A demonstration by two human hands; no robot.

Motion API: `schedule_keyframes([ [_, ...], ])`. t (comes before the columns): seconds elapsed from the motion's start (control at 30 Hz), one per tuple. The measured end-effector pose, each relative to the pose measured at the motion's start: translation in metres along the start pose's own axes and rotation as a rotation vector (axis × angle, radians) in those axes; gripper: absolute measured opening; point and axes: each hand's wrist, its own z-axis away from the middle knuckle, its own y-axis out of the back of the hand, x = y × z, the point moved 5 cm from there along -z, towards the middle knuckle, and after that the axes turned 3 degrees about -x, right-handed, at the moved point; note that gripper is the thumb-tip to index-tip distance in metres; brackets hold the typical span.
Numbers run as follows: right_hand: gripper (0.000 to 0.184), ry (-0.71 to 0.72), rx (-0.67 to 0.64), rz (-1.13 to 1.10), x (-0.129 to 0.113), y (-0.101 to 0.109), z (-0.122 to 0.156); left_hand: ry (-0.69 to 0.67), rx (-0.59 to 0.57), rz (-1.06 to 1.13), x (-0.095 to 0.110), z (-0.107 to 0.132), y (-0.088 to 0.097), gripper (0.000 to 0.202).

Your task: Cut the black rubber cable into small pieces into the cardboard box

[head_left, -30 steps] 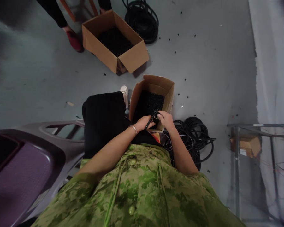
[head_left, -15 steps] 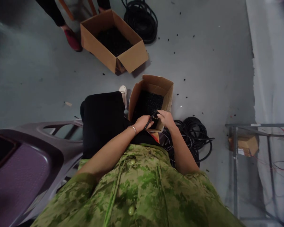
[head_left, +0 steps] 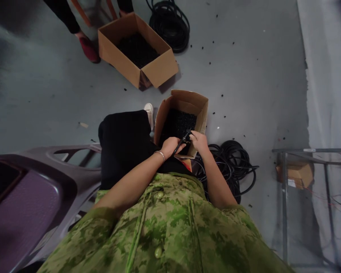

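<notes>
My left hand (head_left: 170, 147), with a bracelet at the wrist, is closed around a slim black tool (head_left: 178, 146). This tool slants up and right over the near end of a small cardboard box (head_left: 203, 113); it looks like scissors or pliers, though its exact kind is unclear. Close to its upper end, my right hand (head_left: 199, 141) has its fingers pinched together; whatever they hold is too small and dark to make out. Beneath both hands, a heap of small black pieces (head_left: 179, 123) lies in the box.
Coiled black hose or cable (head_left: 235, 161) lies right of the box, another coil (head_left: 170, 26) farther off. A larger carton (head_left: 159, 70) of black pieces stands ahead, beside a person's red shoe (head_left: 89, 49). A purple-grey chair (head_left: 31, 201) is at left, a metal frame (head_left: 284, 204) at right.
The black tool's upper end shows more clearly above the fingers, and my right fingertips have shifted slightly. Both hands stay over the box; the view has moved a little.
</notes>
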Motion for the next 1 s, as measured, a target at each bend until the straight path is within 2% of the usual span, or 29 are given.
schedule_keyframes([
  [0.13,0.03,0.005,-0.092,0.121,-0.011,-0.008,0.005,0.0,-0.065,0.042,-0.002,-0.004,-0.007,0.032],
  [0.27,0.028,0.011,-0.124,0.191,-0.022,-0.01,0.007,-0.023,-0.054,0.024,0.0,-0.005,-0.005,0.027],
  [0.43,0.026,0.012,-0.093,0.184,-0.025,-0.003,-0.001,0.025,-0.066,0.044,0.002,0.001,-0.001,0.032],
  [0.57,0.026,-0.014,-0.056,0.139,-0.023,-0.002,-0.009,0.061,-0.031,0.148,0.004,0.005,0.005,0.037],
  [0.8,0.033,-0.011,0.016,0.086,-0.023,-0.002,-0.01,0.069,0.043,0.144,0.003,0.003,0.006,0.039],
  [1.0,0.026,0.023,-0.119,0.259,-0.036,0.0,0.0,0.028,-0.026,0.136,0.0,-0.004,0.0,0.03],
])
